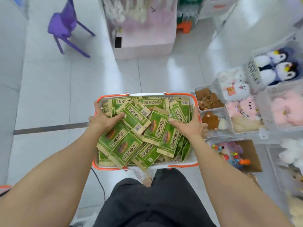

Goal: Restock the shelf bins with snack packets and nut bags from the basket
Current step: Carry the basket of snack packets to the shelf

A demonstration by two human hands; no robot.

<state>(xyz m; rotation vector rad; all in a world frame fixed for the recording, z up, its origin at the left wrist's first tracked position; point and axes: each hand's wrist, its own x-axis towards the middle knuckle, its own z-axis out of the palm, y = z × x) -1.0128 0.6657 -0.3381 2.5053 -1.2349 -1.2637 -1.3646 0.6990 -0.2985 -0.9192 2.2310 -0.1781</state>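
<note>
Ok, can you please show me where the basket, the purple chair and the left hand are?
basket point(180, 94): head view, on its orange far rim.
purple chair point(61, 24): head view, on its seat.
left hand point(103, 119): head view, on the back of the hand.

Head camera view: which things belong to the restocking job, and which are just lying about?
Job: basket, green snack packets, left hand and right hand resting on the packets.
Lying about: purple chair, plush penguins, pink plush toys, cardboard box.
</note>
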